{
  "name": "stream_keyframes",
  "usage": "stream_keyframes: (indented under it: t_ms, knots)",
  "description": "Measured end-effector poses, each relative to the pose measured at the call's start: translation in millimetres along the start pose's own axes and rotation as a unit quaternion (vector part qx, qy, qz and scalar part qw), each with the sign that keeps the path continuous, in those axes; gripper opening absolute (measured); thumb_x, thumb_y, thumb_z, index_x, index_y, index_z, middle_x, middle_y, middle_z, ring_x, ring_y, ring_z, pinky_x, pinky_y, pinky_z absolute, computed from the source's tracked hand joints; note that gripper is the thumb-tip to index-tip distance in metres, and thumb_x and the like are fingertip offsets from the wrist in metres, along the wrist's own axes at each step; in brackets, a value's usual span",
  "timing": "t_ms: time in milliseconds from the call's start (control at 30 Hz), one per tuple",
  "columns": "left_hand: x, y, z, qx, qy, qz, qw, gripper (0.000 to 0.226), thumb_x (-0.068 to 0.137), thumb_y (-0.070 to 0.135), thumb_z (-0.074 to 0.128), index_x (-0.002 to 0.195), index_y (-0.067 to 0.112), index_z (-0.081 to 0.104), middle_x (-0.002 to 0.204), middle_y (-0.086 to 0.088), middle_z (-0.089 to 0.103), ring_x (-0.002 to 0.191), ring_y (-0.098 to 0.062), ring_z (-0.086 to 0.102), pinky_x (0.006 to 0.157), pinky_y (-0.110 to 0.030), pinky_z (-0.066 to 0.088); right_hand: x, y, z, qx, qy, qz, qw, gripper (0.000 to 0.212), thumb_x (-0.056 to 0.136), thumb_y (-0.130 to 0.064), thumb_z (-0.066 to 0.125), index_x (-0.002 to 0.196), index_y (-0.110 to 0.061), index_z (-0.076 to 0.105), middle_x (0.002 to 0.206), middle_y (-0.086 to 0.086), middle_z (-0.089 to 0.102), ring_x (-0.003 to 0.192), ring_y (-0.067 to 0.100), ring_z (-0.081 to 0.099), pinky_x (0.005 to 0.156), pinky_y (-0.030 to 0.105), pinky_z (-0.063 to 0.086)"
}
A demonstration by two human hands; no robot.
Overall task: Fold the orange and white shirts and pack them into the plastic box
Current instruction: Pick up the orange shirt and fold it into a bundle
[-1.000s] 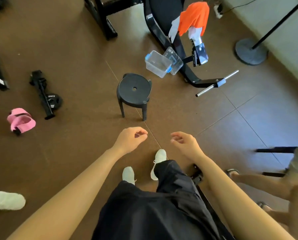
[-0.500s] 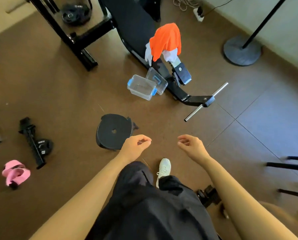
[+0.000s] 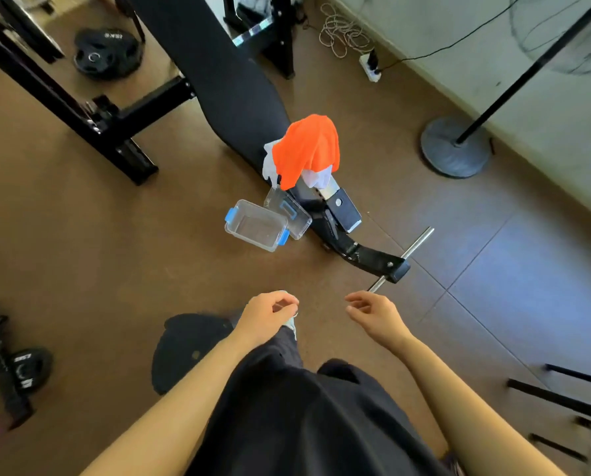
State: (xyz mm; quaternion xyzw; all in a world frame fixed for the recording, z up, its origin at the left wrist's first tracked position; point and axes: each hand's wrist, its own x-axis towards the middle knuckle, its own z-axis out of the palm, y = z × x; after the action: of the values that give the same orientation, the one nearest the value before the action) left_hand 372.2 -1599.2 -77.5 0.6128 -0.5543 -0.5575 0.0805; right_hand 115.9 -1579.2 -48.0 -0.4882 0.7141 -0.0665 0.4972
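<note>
Left hand (image 3: 270, 317) and right hand (image 3: 373, 312) seen nearest, held out over floor; fingers loosely curled, nothing gripped. Plastic box (image 3: 254, 226) seen beyond on floor, open, empty, lid (image 3: 288, 214) propped beside. Farther off, orange shirt (image 3: 306, 149) draped over white shirt (image 3: 316, 176) on bench (image 3: 232, 80) end, well apart from hands. Judged: nothing folded, nothing packed; whole task left.

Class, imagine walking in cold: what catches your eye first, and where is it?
Brightest is the orange shirt, draped over a white shirt on the near end of the black bench. Just before it on the brown floor stands the clear plastic box, its lid beside it.
</note>
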Motion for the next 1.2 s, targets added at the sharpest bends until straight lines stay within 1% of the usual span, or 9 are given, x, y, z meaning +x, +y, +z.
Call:
stream_keyframes:
  t_ms: [167, 300, 433, 633, 700, 867, 967, 1100, 1200]
  knots:
    - [86, 42, -55, 0.035, -0.034, 0.015, 0.999, 0.019, 0.098, 0.032, 0.060, 0.114, 0.028, 0.071, 0.111, 0.013, 0.070, 0.103, -0.007, 0.063, 0.090, -0.020, 0.051, 77, -51, -42, 0.010, 0.010, 0.007, 1.000, 0.025, 0.095, -0.026, 0.064, 0.119, -0.021, 0.066, 0.104, -0.004, 0.069, 0.095, 0.006, 0.063, 0.090, 0.028, 0.052]
    - [155, 80, -97, 0.008, 0.001, 0.026, 1.000, 0.017, 0.097, 0.029, 0.063, 0.109, 0.025, 0.073, 0.107, 0.010, 0.072, 0.100, -0.007, 0.065, 0.088, -0.021, 0.050, 145, -87, -83, 0.022, 0.040, 0.000, 0.999, 0.022, 0.093, -0.026, 0.065, 0.115, -0.022, 0.069, 0.102, -0.003, 0.070, 0.092, 0.007, 0.063, 0.084, 0.024, 0.048]
    - [229, 111, -129, -0.010, 0.018, 0.019, 1.000, 0.012, 0.095, 0.023, 0.065, 0.103, 0.022, 0.075, 0.098, 0.009, 0.074, 0.095, -0.007, 0.066, 0.086, -0.022, 0.050, 230, -119, -117, 0.045, 0.059, -0.004, 0.997, 0.020, 0.091, -0.022, 0.067, 0.110, -0.021, 0.071, 0.098, -0.001, 0.072, 0.089, 0.013, 0.065, 0.086, 0.027, 0.051]
    - [344, 138, -168, -0.026, 0.059, -0.043, 0.997, 0.019, 0.098, 0.020, 0.062, 0.112, 0.013, 0.074, 0.101, 0.006, 0.071, 0.092, -0.003, 0.062, 0.071, -0.008, 0.044, 375, -154, -145, 0.080, 0.066, -0.015, 0.994, 0.025, 0.087, -0.017, 0.066, 0.111, -0.020, 0.071, 0.097, 0.001, 0.070, 0.084, 0.017, 0.064, 0.084, 0.033, 0.052]
    - [382, 143, -178, -0.051, 0.079, -0.070, 0.993, 0.018, 0.098, 0.019, 0.061, 0.110, 0.013, 0.074, 0.096, 0.005, 0.070, 0.088, -0.007, 0.063, 0.075, -0.013, 0.046, 419, -163, -147, 0.072, 0.073, -0.028, 0.994, 0.030, 0.087, -0.018, 0.067, 0.117, -0.018, 0.069, 0.107, 0.002, 0.069, 0.090, 0.019, 0.063, 0.090, 0.039, 0.052]
    - [465, 137, -195, -0.111, 0.126, -0.175, 0.970, 0.017, 0.092, 0.027, 0.064, 0.106, 0.023, 0.073, 0.099, 0.002, 0.073, 0.095, -0.016, 0.067, 0.092, -0.039, 0.057, 499, -181, -135, -0.014, 0.081, -0.089, 0.993, 0.044, 0.087, -0.021, 0.069, 0.130, -0.015, 0.062, 0.132, 0.011, 0.059, 0.118, 0.033, 0.054, 0.099, 0.044, 0.044]
    - [502, 127, -199, -0.108, 0.110, -0.196, 0.968, 0.032, 0.091, 0.029, 0.064, 0.122, 0.022, 0.067, 0.120, 0.001, 0.068, 0.113, -0.021, 0.063, 0.095, -0.037, 0.053, 525, -181, -118, -0.074, 0.098, -0.104, 0.987, 0.045, 0.086, -0.022, 0.069, 0.131, -0.015, 0.063, 0.136, 0.011, 0.057, 0.120, 0.039, 0.046, 0.104, 0.048, 0.041]
    - [539, 111, -191, -0.067, 0.037, -0.235, 0.969, 0.055, 0.098, 0.035, 0.059, 0.148, 0.015, 0.045, 0.145, -0.005, 0.053, 0.129, -0.024, 0.054, 0.097, -0.030, 0.044, 538, -176, -100, -0.142, 0.161, -0.119, 0.969, 0.033, 0.082, -0.017, 0.071, 0.115, -0.013, 0.072, 0.124, 0.012, 0.063, 0.107, 0.044, 0.050, 0.097, 0.052, 0.046]
    - [551, 91, -187, -0.056, -0.005, -0.247, 0.967, 0.043, 0.098, 0.033, 0.061, 0.132, 0.007, 0.060, 0.130, -0.010, 0.066, 0.107, -0.021, 0.064, 0.078, -0.018, 0.049, 540, -173, -94, -0.160, 0.206, -0.127, 0.957, 0.022, 0.082, -0.016, 0.072, 0.102, -0.011, 0.075, 0.116, 0.012, 0.065, 0.099, 0.044, 0.053, 0.091, 0.048, 0.049]
